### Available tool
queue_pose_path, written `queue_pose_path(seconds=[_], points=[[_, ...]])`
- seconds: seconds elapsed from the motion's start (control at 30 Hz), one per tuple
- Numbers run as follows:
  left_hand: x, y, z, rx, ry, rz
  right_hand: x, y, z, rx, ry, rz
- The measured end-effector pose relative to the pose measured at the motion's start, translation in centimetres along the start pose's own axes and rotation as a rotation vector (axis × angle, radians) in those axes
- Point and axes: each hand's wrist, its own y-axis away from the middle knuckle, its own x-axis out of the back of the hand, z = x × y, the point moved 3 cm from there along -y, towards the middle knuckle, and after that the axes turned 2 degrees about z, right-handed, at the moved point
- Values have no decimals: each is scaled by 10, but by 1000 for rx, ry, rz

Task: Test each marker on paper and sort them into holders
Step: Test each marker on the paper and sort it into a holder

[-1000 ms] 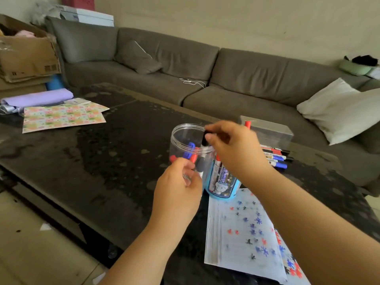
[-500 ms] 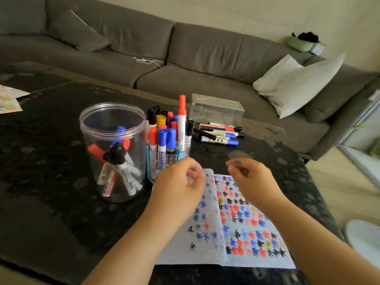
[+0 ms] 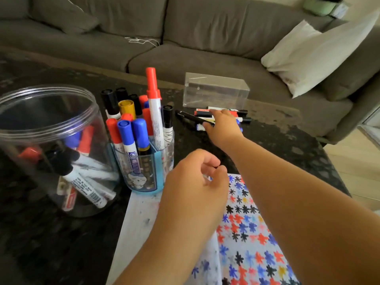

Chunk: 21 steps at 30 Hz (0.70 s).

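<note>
A right hand (image 3: 223, 125) reaches over loose markers (image 3: 222, 114) on a dark table (image 3: 277, 128), fingers pinching a black marker (image 3: 193, 118). The left hand (image 3: 197, 182) hangs loosely curled, holding nothing, over the paper (image 3: 246, 233). A jar (image 3: 51, 140) and a blue holder (image 3: 144, 167) hold markers.

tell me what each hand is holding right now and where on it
The right hand pinches a black marker at its near end. The left hand is curled over the paper; whether it holds anything cannot be told.

Left hand (image 3: 193, 182): bare, no rings, no glove.
Right hand (image 3: 223, 128): bare too.
Forearms: uncovered, no sleeve or watch showing.
</note>
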Motion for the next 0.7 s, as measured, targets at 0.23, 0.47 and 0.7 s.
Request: queue_pose_path(seconds=[0.23,0.47,0.7], points=[[6,-1,-5,52,39,-25,6,5,8,-62,-27,110],[13,14,12,22,108,-62,112,122,15,-182,-808,318],[-6,48,32,12,145,-259,133,265,6,-352,-1278,-59]])
